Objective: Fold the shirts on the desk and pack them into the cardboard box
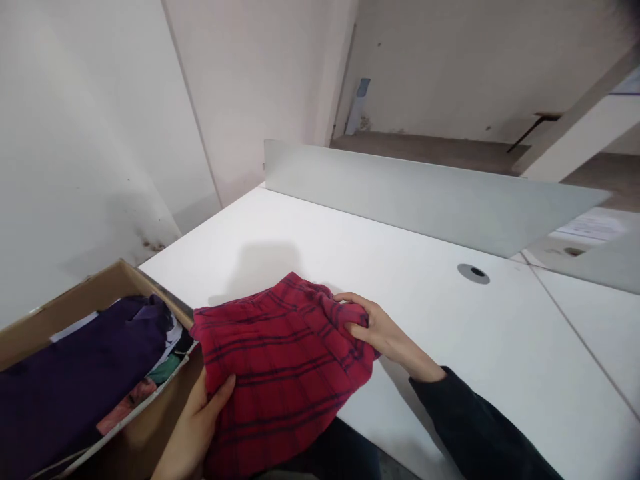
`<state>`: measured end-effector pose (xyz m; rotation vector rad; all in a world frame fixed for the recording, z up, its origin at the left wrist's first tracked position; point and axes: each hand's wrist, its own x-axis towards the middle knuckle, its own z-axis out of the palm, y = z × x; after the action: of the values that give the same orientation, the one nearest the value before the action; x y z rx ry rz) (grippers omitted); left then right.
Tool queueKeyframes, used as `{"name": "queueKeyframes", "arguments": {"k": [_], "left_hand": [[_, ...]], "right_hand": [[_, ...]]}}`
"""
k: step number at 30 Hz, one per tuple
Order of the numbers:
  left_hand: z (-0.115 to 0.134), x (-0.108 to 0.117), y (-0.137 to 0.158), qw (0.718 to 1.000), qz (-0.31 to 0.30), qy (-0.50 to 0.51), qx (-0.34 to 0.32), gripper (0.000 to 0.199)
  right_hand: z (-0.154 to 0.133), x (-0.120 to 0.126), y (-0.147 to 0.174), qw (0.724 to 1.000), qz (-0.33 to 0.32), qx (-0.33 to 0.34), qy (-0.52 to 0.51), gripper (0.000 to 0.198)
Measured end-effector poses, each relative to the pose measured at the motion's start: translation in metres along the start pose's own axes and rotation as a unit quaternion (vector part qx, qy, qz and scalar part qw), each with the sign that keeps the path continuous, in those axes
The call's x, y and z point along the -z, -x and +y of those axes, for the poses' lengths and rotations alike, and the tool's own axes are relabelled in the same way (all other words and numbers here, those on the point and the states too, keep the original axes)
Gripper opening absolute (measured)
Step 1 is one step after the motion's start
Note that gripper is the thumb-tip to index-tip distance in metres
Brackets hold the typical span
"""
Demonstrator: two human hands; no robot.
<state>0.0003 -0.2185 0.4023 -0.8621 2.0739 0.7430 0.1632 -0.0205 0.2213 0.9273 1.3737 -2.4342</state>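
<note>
A folded red garment [280, 360] with dark plaid lines is held up over the near edge of the white table, its exact kind unclear. My left hand [197, 413] grips its lower left side, thumb on top and the other fingers hidden beneath. On the right, my right hand [375, 330] pinches the garment's bunched edge between thumb and fingers. To the left stands an open cardboard box [123, 273], with a dark purple garment [95, 373] lying on top of other cloth inside.
The white table [500, 347] stretches away to the right, with a round grey cable grommet [473, 273] set in it. A low pale divider panel [400, 190] runs along its far edge. White walls [90, 120] close off the left side.
</note>
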Motion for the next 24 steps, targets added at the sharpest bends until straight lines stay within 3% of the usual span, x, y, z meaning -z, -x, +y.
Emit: {"name": "queueKeyframes", "arguments": {"k": [9, 13, 18, 24], "left_hand": [[0.025, 0.016, 0.027, 0.996, 0.074, 0.057, -0.010, 0.044], [0.032, 0.020, 0.030, 0.992, 0.080, 0.100, -0.012, 0.048], [0.050, 0.023, 0.031, 0.976, 0.148, 0.162, 0.016, 0.047], [0.073, 0.066, 0.033, 0.972, 0.183, 0.147, -0.022, 0.051]], "right_hand": [[-0.016, -0.026, -0.009, 0.999, -0.042, 0.013, 0.009, 0.038], [-0.018, -0.029, -0.012, 0.999, -0.042, -0.024, -0.003, 0.041], [-0.019, -0.041, -0.025, 0.999, -0.036, -0.017, -0.013, 0.046], [-0.031, -0.084, -0.053, 0.994, -0.104, 0.032, -0.010, 0.042]]}}
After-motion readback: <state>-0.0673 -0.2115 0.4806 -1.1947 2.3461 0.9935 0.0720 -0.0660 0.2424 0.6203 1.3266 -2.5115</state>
